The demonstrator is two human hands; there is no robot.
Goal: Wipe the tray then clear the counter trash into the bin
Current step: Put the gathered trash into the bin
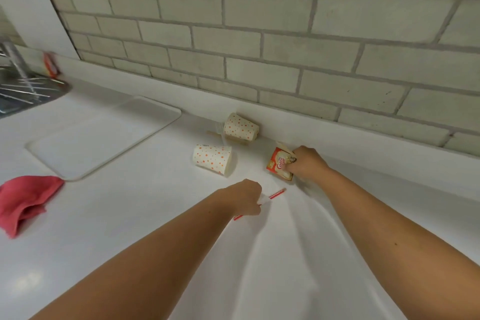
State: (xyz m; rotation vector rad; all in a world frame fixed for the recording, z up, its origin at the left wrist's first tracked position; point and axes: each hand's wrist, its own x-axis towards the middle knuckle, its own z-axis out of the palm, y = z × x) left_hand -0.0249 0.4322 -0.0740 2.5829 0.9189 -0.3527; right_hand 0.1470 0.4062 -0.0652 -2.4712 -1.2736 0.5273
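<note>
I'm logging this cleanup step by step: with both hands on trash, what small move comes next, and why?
Probably lift both pieces off the counter: the left hand holds the striped straw and the right hand grips the creamer packet. Two dotted cups lie tipped nearby for the following grab.

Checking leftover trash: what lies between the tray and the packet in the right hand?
Head view: two tipped dotted paper cups, the nearer cup and the far cup.

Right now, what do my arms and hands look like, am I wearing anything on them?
The left hand and right hand are ungloved. Both arms are bare up to the frame edge, with no sleeves, and neither wrist has a watch or bracelet.
</note>
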